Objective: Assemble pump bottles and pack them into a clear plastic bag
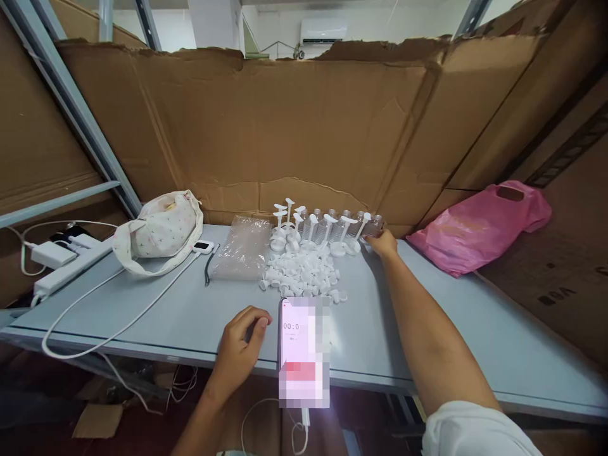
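Note:
My right hand [382, 243] reaches to the back of the table, its fingers closed on a clear plastic bottle [376, 223] at the right end of a row of similar bottles [332, 218]. White pump heads [327, 228] with long spouts stand in front of that row and to its left. Nearer to me lies a heap of small white plastic parts [304, 272]. By the table's front edge, my left hand [243, 339] holds nothing, its fingers loosely curled and the thumb apart. Just right of it is a phone [298, 345] with a lit, partly blurred screen.
A clear plastic bag [243, 248] lies left of the pump heads. Further left are a white cloth bag [166, 225], a small device [203, 247] on a white cable and a power strip [71, 269]. A pink plastic bag [479, 228] sits at right. Cardboard [285, 120] walls the back.

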Motion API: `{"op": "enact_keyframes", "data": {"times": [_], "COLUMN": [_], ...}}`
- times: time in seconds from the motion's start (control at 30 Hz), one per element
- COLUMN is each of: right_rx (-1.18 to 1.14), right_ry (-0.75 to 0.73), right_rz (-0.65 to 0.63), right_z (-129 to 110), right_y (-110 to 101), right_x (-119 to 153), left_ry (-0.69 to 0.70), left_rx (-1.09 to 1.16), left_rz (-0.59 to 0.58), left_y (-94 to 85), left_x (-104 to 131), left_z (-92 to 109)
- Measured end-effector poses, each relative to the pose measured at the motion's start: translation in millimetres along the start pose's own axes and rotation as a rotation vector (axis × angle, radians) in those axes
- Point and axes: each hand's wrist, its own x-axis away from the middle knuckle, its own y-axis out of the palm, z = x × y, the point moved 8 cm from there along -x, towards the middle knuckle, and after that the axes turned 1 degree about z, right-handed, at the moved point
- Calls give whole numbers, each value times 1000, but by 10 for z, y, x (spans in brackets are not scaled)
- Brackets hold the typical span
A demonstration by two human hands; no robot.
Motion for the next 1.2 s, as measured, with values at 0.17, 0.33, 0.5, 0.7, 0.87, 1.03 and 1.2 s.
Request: {"op": "enact_keyframes", "data": {"times": [0.17, 0.33, 0.5, 0.7, 0.87, 1.03, 1.2], "right_rx": [-187, -401, -726, -871, -978, -1011, -1020], "right_ry": [8, -123, -502, -709, -718, -575, -447], "right_rz": [147, 391, 432, 246, 66, -113, -242], "right_z": [-33, -356, -921, -1249, -1271, -1214, -1090], "right_y": [-268, -851, -1318, -1356, -1136, -798, -525], "right_x": [97, 260, 772, 1513, 1801, 1851, 1891], "left_ry": [-2, -7, -3, 52, 209, 321, 349], "left_rx": [-5, -26, -47, -141, -378, -658, -843], "left_rz": [-8, -39, -59, -156, -229, -315, -595], "left_y": [-1, 21, 47, 83, 14, 69, 422], "left_x": [-6, -16, -29, -84, -270, -679, -1040], "left_z": [-5, 10, 21, 154, 447, 677, 642]}}
